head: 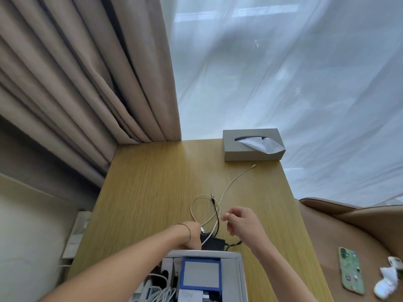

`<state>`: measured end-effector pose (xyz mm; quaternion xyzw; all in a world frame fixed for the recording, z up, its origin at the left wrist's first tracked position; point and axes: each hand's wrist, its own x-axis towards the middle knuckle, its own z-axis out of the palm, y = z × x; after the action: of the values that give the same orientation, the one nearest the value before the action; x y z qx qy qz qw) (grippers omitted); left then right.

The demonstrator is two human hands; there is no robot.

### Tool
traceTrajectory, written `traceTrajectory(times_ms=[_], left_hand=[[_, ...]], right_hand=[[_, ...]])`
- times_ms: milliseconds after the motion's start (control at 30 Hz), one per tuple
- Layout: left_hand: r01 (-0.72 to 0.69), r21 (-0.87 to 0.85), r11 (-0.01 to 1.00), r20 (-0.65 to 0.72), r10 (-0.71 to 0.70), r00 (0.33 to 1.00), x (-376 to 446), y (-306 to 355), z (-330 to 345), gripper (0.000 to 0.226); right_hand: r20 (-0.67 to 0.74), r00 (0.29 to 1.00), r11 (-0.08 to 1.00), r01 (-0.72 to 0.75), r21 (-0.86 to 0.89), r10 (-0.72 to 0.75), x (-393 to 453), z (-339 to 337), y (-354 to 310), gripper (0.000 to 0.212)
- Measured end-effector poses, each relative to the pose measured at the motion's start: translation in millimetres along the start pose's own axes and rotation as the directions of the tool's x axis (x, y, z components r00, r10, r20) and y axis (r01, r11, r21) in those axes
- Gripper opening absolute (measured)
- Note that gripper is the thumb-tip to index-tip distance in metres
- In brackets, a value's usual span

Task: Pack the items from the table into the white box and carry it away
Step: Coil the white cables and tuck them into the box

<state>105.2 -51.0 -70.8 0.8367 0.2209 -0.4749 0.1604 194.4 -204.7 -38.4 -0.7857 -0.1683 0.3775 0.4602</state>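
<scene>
The white box (238, 271) stands at the near edge of the wooden table (152, 192), with a blue-framed item (201, 273) and several white cables inside. Just beyond it lies a black adapter (214, 243) with a thin black cable (216, 214). A long white cable (234, 183) loops across the table toward the tissue box. My left hand (193, 235) reaches over the box's far rim beside the adapter, at the white cable's end; its fingers are mostly hidden. My right hand (242, 221) hovers above the cables with fingers loosely curled, holding nothing visible.
A grey tissue box (253, 144) sits at the table's far right corner. Beige curtains (87, 83) hang at the left, a sheer white curtain (283, 73) behind. A brown chair (353, 236) at the right holds a green-cased phone (351, 270) and crumpled white tissue (388, 280).
</scene>
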Motion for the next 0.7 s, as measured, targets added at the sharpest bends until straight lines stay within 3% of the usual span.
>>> traceTrajectory(times_ms=[100,233,433,533,700], left_hand=[[-0.017,0.025,1.000,-0.028,0.018,0.999,-2,-5,0,0.019],[-0.050,-0.004,0.999,-0.191,0.048,0.980,-17,-17,2,0.024],[-0.068,-0.059,0.996,-0.425,0.037,0.905,-49,-27,3,0.032],[-0.093,-0.132,0.987,-0.474,0.020,0.880,-65,-33,-1,0.032],[-0.269,-0.295,0.917,-0.516,0.084,0.852,-101,-39,-13,0.037]], right_hand=[[0.010,1.000,1.000,0.007,0.030,-0.007,2,-1,2,0.023],[0.012,1.000,0.999,0.013,0.044,-0.014,2,2,-2,0.022],[0.013,0.999,0.998,0.029,0.060,-0.030,-19,8,-18,0.022],[0.011,0.998,0.997,0.060,0.040,-0.060,-35,9,-27,0.021],[-0.020,0.992,0.992,0.122,0.018,-0.122,-60,6,-43,0.021]])
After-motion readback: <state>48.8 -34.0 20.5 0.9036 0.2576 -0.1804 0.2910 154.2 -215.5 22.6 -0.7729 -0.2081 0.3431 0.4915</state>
